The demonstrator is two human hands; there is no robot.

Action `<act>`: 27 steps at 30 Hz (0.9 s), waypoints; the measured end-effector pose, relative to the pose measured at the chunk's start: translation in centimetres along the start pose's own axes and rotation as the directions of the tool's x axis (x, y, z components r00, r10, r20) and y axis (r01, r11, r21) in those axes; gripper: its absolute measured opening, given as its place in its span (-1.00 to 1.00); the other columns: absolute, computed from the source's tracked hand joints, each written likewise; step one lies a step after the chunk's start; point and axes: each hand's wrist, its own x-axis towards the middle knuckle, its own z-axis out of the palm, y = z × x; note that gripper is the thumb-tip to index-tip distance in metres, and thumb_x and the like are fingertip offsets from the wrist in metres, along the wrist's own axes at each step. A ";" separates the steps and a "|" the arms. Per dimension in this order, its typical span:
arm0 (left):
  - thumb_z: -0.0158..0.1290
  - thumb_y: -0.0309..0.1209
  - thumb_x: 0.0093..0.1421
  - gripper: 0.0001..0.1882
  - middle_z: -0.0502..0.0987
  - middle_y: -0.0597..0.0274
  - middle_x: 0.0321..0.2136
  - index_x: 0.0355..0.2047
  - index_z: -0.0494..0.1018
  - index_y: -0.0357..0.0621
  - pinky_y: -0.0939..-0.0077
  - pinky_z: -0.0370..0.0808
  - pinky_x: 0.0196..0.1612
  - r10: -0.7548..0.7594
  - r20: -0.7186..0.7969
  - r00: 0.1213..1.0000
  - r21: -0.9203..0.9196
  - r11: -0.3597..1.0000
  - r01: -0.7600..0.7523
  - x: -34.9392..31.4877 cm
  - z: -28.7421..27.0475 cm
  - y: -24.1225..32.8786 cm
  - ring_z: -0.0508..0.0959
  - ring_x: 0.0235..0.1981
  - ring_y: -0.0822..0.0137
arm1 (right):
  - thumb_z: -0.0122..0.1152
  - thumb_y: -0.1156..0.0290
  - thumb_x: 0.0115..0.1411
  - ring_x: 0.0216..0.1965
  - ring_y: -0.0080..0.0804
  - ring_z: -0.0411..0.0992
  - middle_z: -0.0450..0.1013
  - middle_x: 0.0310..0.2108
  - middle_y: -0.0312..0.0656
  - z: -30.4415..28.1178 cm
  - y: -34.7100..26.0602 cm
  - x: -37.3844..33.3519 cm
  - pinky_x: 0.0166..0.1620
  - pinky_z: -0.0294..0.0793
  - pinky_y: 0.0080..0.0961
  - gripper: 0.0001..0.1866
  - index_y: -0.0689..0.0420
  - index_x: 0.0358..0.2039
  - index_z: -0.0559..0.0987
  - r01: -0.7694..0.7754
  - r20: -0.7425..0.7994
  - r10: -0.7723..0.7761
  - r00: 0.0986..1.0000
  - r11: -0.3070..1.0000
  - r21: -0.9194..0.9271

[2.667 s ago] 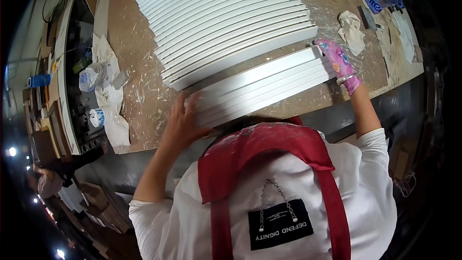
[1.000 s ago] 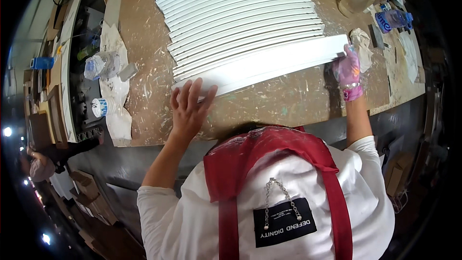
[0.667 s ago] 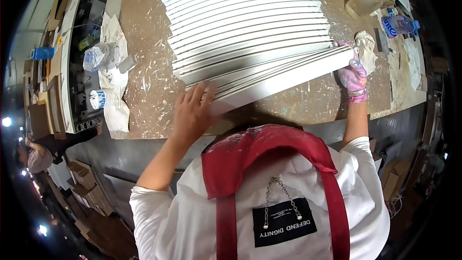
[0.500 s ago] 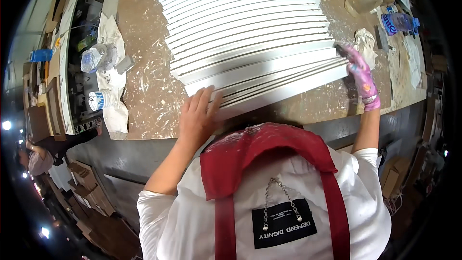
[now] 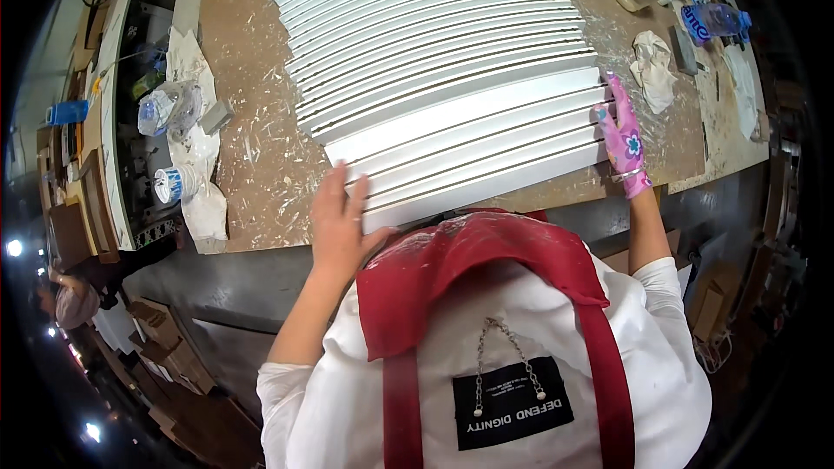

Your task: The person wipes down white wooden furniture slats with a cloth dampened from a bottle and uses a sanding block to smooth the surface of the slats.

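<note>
The left hand [image 5: 340,221], bare, was held open, its thumb apart from the fingers, and was placed against the left ends of the near white strips [image 5: 478,153]. The right hand [image 5: 624,135], in a pink flowered glove, was also spread, set at their right ends; whether these ends were touched by every finger could not be told. Nothing was seen enclosed in either hand. The near strips were thus lying between both hands, to the right of the left one and to the left of the right one, neither hand being clearly nearer. Their long axis was directed from left to right, with the right ends somewhat farther. Beyond them, the far strips [image 5: 426,26] were laid in nearly parallel rows on the table [image 5: 248,143].
</note>
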 end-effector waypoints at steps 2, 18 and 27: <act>0.41 -0.21 -0.26 0.08 0.11 -0.16 0.27 0.27 0.12 -0.07 0.09 0.16 0.24 -0.456 -0.043 0.889 -0.354 0.839 0.413 -0.9 0.0 0.1 0.17 0.24 -0.14 | 0.08 0.26 0.27 0.32 -0.27 0.09 0.20 0.27 -0.07 0.5 -0.1 0.4 0.33 -0.01 -0.40 -0.38 0.19 0.28 0.20 -0.202 -0.028 0.217 0.976 0.942 0.268; -0.03 -0.55 0.26 -0.39 0.22 0.05 0.14 0.28 0.03 -0.28 0.55 0.26 0.09 -0.791 -0.103 0.603 -0.915 0.314 0.255 1.7 4.5 0.5 0.31 -0.03 0.40 | 0.11 0.46 0.19 0.16 -0.37 0.30 0.41 0.08 -0.16 0.4 2.3 3.4 0.23 0.20 -0.50 -0.60 0.21 0.06 0.48 -0.340 0.003 0.423 0.906 0.726 0.597; 0.04 -0.46 0.24 -0.39 0.29 0.04 0.03 0.26 0.09 -0.22 0.35 0.29 0.04 -0.752 -0.341 0.564 -0.706 0.601 0.375 4.8 3.2 -2.8 0.30 0.05 0.21 | 0.00 0.44 0.28 -0.02 -0.49 0.37 0.45 -0.04 -0.22 2.4 1.0 6.4 0.10 0.30 -0.57 -0.67 0.20 0.04 0.46 -0.141 -0.224 0.349 0.910 0.770 0.623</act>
